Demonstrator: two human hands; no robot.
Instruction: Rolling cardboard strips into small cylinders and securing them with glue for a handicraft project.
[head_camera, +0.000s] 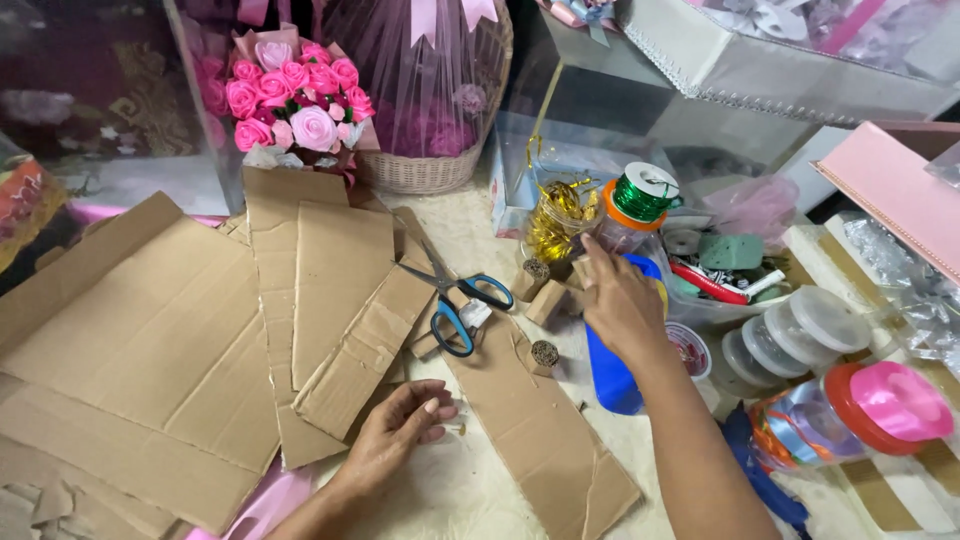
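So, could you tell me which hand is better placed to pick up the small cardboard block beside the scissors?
Probably the right hand: it already reaches among the blocks, close to the cardboard block. The left hand rests lower down, farther away.

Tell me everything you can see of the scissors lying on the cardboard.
The scissors lie flat on overlapping brown cardboard strips, near the middle of the table. They have two grey metal blades, slightly parted, with the tips pointing up and left, and blue loop handles with dark inner rims, spread toward the lower right. One handle rests beside a small cardboard offcut. Neither hand touches them: the left hand rests below them and the right hand reaches to their right.
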